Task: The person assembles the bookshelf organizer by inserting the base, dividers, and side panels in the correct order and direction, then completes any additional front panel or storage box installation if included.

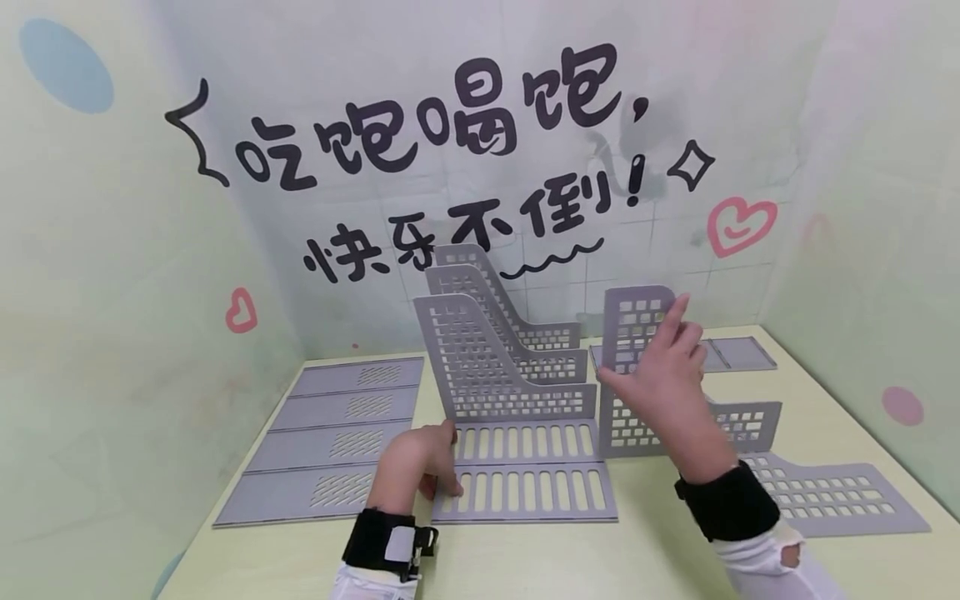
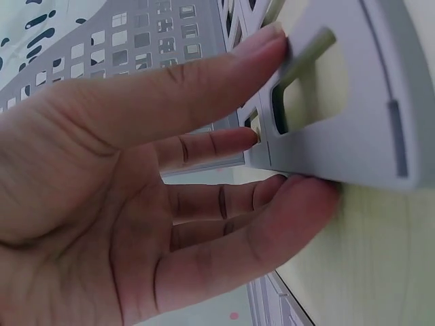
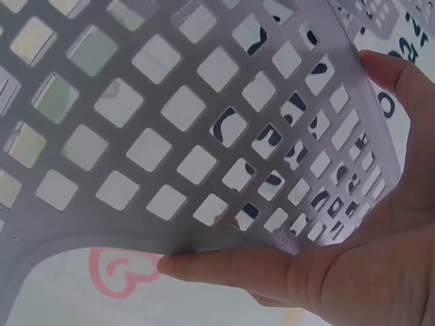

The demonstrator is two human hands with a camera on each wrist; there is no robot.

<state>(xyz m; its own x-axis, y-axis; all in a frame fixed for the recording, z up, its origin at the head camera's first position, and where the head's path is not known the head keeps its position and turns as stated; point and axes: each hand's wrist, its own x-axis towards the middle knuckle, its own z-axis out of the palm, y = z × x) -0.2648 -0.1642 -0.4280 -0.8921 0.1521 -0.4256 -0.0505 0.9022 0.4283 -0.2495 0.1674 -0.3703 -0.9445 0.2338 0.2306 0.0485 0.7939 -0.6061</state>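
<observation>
My left hand (image 1: 416,457) pinches the left edge of a flat grey slotted panel (image 1: 527,517), which lies joined to a second slotted strip. In the left wrist view the thumb (image 2: 255,51) presses its face while other fingers reach the edge and underside. Three perforated grey side panels (image 1: 465,358) with stepped outlines stand upright behind it. To the right, my right hand (image 1: 667,375) grips another perforated side panel (image 3: 102,231) by its two edges, thumb on one side and fingers on the other. This panel stands upright near the slotted piece's right end; its lower contact is unclear.
Several flat grey panels (image 1: 277,492) with slanted slots lie in a column at the left. One more perforated side panel (image 1: 847,523) lies flat at the right front. Further plain panels (image 1: 742,352) lie at the back right. A printed wall sheet (image 1: 360,67) borders the pale table.
</observation>
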